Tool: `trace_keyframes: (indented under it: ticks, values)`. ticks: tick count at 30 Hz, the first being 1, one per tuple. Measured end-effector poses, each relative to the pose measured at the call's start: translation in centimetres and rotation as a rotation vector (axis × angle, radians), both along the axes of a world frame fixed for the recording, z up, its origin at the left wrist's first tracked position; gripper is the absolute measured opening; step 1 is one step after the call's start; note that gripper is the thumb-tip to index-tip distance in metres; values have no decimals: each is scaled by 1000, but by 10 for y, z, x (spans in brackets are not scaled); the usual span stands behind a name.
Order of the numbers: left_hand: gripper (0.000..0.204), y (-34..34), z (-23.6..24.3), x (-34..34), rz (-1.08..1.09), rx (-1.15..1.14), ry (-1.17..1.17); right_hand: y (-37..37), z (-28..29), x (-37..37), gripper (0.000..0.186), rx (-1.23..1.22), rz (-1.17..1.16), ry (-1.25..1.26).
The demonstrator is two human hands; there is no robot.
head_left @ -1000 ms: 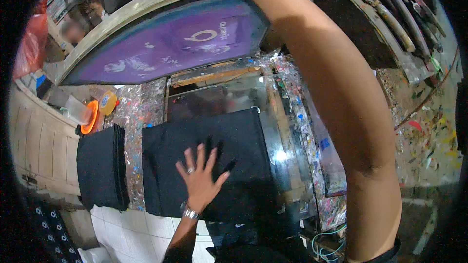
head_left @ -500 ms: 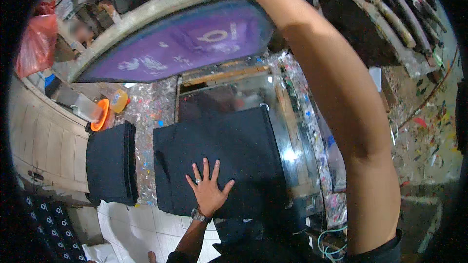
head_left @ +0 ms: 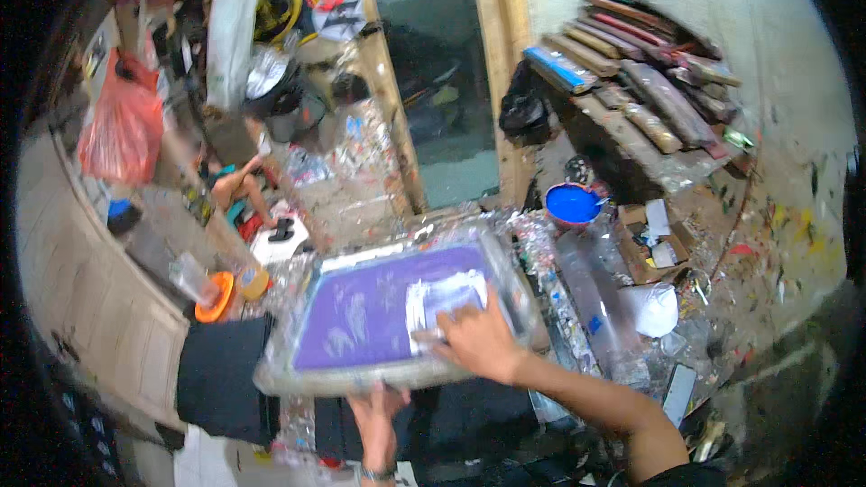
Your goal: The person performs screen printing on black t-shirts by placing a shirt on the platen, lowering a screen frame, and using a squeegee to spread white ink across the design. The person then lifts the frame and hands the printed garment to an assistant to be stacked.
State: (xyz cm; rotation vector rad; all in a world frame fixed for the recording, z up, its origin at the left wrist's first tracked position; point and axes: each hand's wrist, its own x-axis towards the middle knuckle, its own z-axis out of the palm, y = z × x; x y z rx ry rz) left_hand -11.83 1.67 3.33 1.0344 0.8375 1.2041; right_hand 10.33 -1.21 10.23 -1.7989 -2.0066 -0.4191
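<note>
A screen printing frame [head_left: 289, 381] with purple mesh lies low over black fabric [head_left: 442, 419], its near edge toward me. My left hand [head_left: 375, 419], a watch on its wrist, grips that near edge from below; some of its fingers are hidden under the frame. My right hand [head_left: 478, 340] is over the right part of the mesh with its fingers curled. It is smeared by motion, and what it holds, if anything, cannot be made out. Beside its fingertips a white, streaked rectangular patch [head_left: 442, 296] shows on the mesh.
A stack of black fabric [head_left: 225, 379] stands at left, with an orange funnel-like piece [head_left: 215, 298] behind it. At right are a blue paint tub [head_left: 575, 204], an open carton [head_left: 651, 239] and a phone-like slab [head_left: 679, 394]. A person [head_left: 242, 189] sits at far left.
The printing frame has swung down from its raised position over the black fabric. My right hand has moved from its top edge onto the mesh; my left has gone from lying on the fabric to the near edge.
</note>
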Motion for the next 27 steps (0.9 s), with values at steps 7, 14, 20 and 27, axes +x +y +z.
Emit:
trace_keyframes:
  ticks: [7, 14, 20, 27]
  values:
    - [38, -14, -95, -34, -185, -364, 430, 7, -88, 28, 33, -528, 57, 241]
    - [43, -10, -111, -46, -229, -284, 356, 7, -137, 42, 37, -211, 177, -99]
    - [50, -16, -89, -34, -251, -356, 296, 126, -117, 90, 39, -67, 160, -119]
    - [51, -30, -53, -29, -170, -371, 290, 8, -151, 15, 20, 45, 63, -127]
